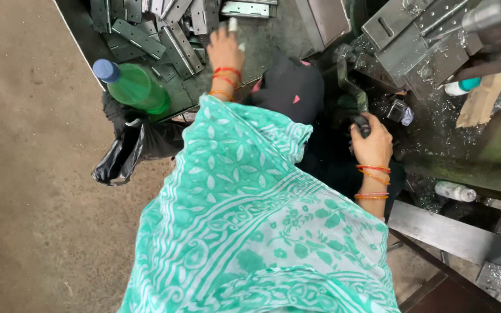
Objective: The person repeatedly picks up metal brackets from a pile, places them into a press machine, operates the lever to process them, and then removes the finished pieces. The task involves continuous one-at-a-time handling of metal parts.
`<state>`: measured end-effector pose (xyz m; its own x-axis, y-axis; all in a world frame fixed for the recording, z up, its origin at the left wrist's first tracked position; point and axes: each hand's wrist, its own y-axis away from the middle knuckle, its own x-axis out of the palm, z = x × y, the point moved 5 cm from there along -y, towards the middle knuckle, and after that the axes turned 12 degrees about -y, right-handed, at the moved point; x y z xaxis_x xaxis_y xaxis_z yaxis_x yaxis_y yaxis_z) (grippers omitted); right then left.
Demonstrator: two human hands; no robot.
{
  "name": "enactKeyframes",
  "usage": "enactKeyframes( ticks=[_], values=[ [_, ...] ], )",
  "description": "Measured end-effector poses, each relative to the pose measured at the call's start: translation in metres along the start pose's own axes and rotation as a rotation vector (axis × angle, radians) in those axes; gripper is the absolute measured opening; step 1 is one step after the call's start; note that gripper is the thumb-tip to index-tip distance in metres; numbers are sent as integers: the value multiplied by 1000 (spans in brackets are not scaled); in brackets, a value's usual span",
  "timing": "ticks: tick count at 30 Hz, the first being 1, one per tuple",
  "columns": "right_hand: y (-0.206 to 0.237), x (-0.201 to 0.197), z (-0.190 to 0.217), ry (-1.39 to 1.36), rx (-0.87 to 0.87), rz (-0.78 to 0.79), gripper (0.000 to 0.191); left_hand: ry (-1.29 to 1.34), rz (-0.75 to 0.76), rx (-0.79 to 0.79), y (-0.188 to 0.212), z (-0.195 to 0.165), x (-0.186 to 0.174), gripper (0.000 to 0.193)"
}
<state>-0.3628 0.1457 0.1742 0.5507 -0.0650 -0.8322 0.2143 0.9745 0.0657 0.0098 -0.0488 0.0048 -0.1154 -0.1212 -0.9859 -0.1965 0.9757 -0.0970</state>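
Metal shavings litter the machine bed (436,124); right hand (371,142) grips the lever handle (359,123), left hand (225,49) reaches, fingers open, among hinge plates (169,35), where sharp edges could cut.

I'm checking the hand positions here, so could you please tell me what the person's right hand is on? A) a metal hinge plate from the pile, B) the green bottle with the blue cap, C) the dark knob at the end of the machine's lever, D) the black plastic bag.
C: the right hand is closed around the dark lever knob beside the machine, while the left hand reaches to the pile of hinge plates.
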Motion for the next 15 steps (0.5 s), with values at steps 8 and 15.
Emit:
enactKeyframes(
  ticks=[8, 15],
  values=[
    [5, 5, 20, -2, 88, -30, 43, -33, -167, -464, 23, 105, -9, 75],
    [15, -3, 26, -17, 158, -50, 42, -16, -161, -359, 36, 97, -10, 53]
  ],
)
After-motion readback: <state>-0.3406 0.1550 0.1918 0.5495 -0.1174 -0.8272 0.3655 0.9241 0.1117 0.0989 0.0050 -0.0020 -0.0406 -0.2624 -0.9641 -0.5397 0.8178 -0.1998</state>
